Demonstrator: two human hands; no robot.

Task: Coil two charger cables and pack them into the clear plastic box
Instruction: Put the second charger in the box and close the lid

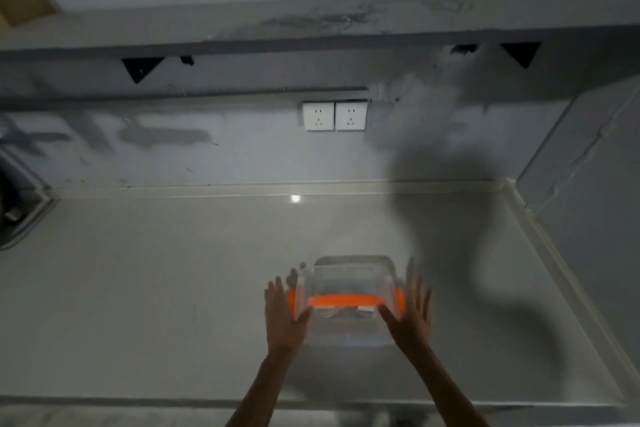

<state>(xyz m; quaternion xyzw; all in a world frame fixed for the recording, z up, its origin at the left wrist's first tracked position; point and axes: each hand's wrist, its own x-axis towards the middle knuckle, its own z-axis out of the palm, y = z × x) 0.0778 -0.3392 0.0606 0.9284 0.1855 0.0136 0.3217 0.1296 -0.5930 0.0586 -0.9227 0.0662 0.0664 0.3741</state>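
The clear plastic box (349,274) with orange latches stands on the pale countertop near its front edge. Through its near wall I see white charger cables (346,313) lying inside. My left hand (284,314) is flat against the box's left side, over the left orange latch. My right hand (410,314) presses on the right side by the other latch. Both hands have fingers spread and are slightly blurred. An orange strip (346,300) runs across the box's front.
The countertop (156,288) ends at a grey wall with two white sockets (334,115). A sink edge (24,215) lies at the far left. A raised rim (540,229) borders the right side. A shelf (311,28) hangs above.
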